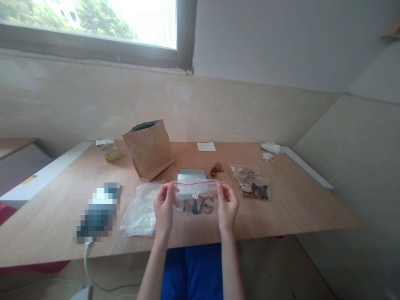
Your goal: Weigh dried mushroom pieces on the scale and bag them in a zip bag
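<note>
Head view: the person's left hand (pixel 163 208) and right hand (pixel 228 207) pinch the two upper corners of a zip-top plastic bag (pixel 195 204), held just above the near part of a plywood table (pixel 312 208). Both grips are closed firmly on the film; held this way, the bag pulls taut and dried slices (pixel 197 206) gather along its bottom. Forearms rise from the near edge, wrists bent inward. Just beyond lies a flat metal-topped scale (pixel 191 174), with a second filled bag (pixel 251 185) right and an empty clear bag (pixel 140 210) left.
</note>
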The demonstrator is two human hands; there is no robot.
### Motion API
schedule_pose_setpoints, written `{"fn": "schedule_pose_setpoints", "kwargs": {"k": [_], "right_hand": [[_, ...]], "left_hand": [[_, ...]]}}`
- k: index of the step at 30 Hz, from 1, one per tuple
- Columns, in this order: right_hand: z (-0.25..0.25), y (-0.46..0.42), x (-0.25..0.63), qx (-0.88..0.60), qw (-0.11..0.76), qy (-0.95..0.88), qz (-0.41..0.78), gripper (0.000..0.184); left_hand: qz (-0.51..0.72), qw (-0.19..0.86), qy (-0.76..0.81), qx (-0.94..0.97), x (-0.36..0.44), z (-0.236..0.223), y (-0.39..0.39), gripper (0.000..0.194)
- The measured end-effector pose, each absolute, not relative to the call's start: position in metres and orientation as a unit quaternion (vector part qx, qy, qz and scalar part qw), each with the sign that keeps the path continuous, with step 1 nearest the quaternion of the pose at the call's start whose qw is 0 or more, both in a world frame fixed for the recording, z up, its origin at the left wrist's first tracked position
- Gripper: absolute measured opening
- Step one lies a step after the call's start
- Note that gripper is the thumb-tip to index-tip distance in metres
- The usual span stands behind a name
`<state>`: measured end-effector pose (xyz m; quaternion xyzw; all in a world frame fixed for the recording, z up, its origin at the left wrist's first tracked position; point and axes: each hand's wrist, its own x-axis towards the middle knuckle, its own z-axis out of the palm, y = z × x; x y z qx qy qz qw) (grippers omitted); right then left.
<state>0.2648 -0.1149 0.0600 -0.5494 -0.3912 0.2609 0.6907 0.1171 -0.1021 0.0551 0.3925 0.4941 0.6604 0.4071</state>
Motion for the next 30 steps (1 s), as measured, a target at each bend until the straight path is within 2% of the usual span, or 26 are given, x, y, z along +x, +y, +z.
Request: {"fn": "schedule_pose_setpoints", "kwargs": {"k": [5, 14, 24, 30], "right_hand": [[0.058, -0.114, 0.263, -0.559, 0.710, -0.356, 0.239, 0.037], [0.057, -0.115, 0.253, -0.583, 0.694, -0.375, 0.194, 0.042], [0.051, -0.113, 0.263, -0.594, 0.671, -0.396, 0.200, 0.042], [0.050, -0.113, 0.265, -0.587, 0.674, -0.398, 0.208, 0.042]], "left_hand": [[0.635, 0.404, 0.472, 0.459, 0.113, 0.050, -0.100, 0.031], [0.646, 0.338, 0.534, 0.428, 0.113, 0.060, -0.103, 0.028], [0.608, 0.382, 0.513, 0.470, 0.103, 0.059, -0.103, 0.028], [0.595, 0.373, 0.513, 0.493, 0.095, 0.060, -0.103, 0.027]]}}
